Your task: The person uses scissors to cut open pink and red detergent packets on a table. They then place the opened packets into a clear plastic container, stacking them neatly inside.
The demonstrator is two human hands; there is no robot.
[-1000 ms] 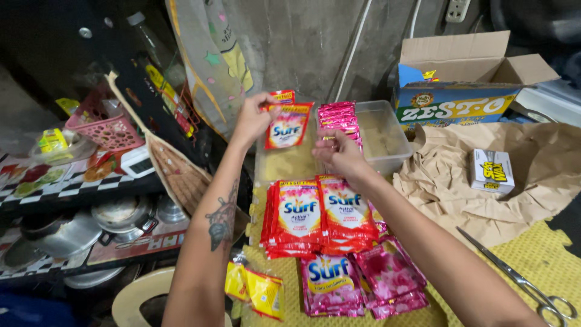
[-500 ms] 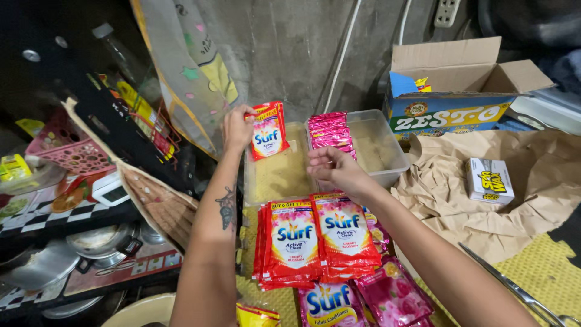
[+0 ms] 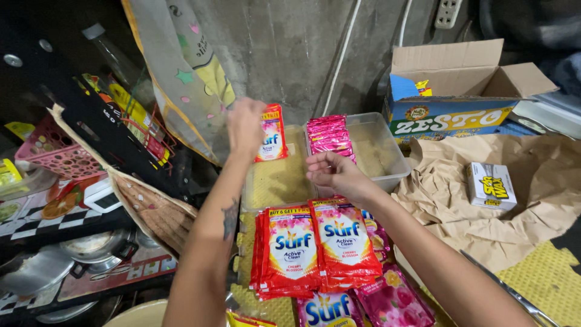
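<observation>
grey concrete wall behind; a red sachet (image 3: 270, 133) is held upright, long axis vertical, by the closed left hand (image 3: 245, 124) over the clear tub (image 3: 387, 166); pink sachets (image 3: 330, 136) are touched by the right hand (image 3: 333, 174), fingers curled, nearer them.

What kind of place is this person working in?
Probably a small home shop or its stockroom. The left hand holds red detergent sachets, more packs lie stacked below, an opened carton stands against a bare concrete wall, and cookware fills a shelf.
</observation>
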